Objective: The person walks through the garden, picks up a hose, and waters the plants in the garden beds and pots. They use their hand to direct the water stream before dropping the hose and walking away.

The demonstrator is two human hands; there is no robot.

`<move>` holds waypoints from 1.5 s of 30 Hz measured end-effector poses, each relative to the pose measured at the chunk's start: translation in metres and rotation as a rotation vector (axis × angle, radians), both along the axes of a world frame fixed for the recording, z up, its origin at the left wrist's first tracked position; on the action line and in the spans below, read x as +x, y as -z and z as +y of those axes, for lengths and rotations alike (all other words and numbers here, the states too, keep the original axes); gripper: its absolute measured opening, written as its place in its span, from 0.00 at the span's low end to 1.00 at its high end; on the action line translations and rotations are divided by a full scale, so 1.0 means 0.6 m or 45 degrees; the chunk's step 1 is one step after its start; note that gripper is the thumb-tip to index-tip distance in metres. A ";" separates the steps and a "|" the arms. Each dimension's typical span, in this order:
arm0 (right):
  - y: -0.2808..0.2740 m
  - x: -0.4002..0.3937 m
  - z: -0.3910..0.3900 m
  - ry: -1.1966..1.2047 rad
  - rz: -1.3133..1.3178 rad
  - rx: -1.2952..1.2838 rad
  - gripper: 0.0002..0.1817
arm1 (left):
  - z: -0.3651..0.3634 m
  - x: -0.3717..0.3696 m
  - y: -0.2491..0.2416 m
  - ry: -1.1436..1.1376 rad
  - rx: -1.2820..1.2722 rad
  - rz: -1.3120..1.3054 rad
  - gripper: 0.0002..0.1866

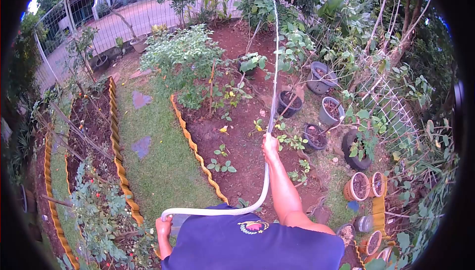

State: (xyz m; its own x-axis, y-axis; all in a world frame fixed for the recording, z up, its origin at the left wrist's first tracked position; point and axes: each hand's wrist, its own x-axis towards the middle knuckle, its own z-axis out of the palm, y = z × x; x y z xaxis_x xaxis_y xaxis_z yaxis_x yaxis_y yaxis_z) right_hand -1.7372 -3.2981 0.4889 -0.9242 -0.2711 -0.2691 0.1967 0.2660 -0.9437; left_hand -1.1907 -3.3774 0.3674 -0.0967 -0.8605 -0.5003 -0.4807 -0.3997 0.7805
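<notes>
A pale garden hose (232, 211) runs across my front from one hand to the other. My right hand (270, 144) is stretched out forward, closed around the hose close to its mouth. A stream of water (275, 62) shoots from there, up and away toward the leafy plants at the far end of the bed. Low by my left side, my left hand (164, 224) is closed around the hose where it bends down. Beneath my right arm lies a bed of reddish-brown soil (247, 136) with small leafy plants (221, 167).
Wavy orange edging (190, 139) borders the bed, beside a grass strip (153, 181). A bush (185, 59) grows ahead on the left. Several pots (314, 136) and a tyre planter (355, 153) stand on the right. A wire fence (143, 7) runs along the back.
</notes>
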 end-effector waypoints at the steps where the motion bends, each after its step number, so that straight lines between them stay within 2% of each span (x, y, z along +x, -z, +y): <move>1: -0.001 0.000 0.000 -0.001 0.001 0.002 0.18 | -0.001 0.001 0.001 0.009 -0.002 -0.010 0.11; 45: -0.017 0.013 0.000 -0.034 -0.052 -0.013 0.16 | -0.006 0.000 -0.017 0.054 0.015 -0.055 0.11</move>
